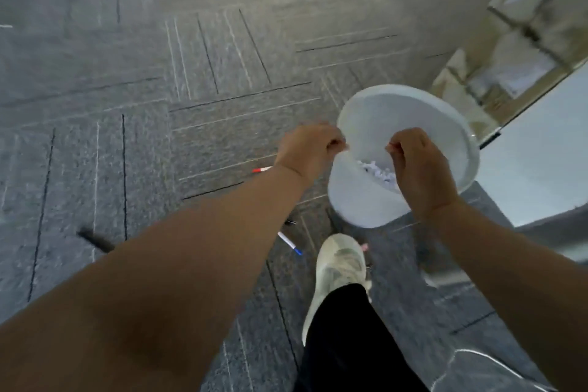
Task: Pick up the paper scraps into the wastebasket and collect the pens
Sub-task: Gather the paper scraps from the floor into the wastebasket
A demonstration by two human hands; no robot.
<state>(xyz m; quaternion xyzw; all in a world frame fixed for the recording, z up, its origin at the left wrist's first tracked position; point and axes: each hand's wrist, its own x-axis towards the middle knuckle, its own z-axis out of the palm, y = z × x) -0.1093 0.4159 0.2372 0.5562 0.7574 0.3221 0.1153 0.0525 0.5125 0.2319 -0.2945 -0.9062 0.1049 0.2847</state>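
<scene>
A person is looking down past their own two bare forearms, a black trouser leg and a pale sneaker (342, 267) standing on grey carpet tiles (127, 105). Just below the hands, beside the shoe, a white pen with a blue tip (289, 243) is lying on the carpet, and a darker pen-like object (95, 240) is lying further to the left of it, blurred. The left hand (307, 153) is curling its fingers shut at the near-left rim of a white wastebasket (366, 200), apparently pinching that rim; the right hand (420, 169) is hovering over the opening with fingers closed together, and whether anything is pinched in them is too blurred to tell. Between the hands, at the bottom of the basket, shredded paper scraps (378, 173) are sitting in a small heap. Just behind the left wrist, a red-and-white pen (261, 170) is lying on the carpet.
</scene>
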